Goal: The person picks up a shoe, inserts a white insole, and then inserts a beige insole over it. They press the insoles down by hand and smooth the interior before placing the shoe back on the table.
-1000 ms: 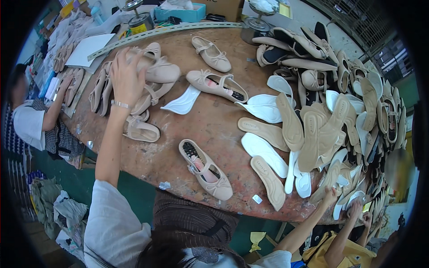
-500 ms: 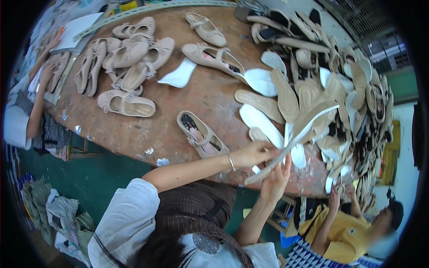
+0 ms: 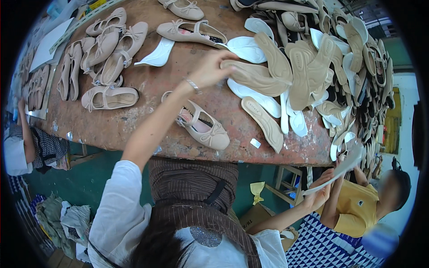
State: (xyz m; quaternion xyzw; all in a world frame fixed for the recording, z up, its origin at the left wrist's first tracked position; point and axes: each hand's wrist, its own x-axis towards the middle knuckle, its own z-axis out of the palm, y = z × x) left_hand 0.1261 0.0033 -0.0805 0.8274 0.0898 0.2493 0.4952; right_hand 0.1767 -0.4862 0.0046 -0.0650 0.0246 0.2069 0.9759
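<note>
Left hand (image 3: 217, 69): fingers curled at end of 1 beige insole (image 3: 261, 82) (blurred; can't tell grip). Right hand (image 3: 320, 190): closed on lower end, 1 white insole (image 3: 348, 165).

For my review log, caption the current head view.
Left hand at a beige insole; right hand holding a pale curved piece.

Shoes (image 3: 101, 50) left on table (image 3: 116, 131), insoles (image 3: 300, 77) right, shoe pile (image 3: 293, 20) behind.

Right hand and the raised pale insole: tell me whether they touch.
Touching. The head view shows the right hand gripping the pale insole near its lower end, hand visible on both sides.
</note>
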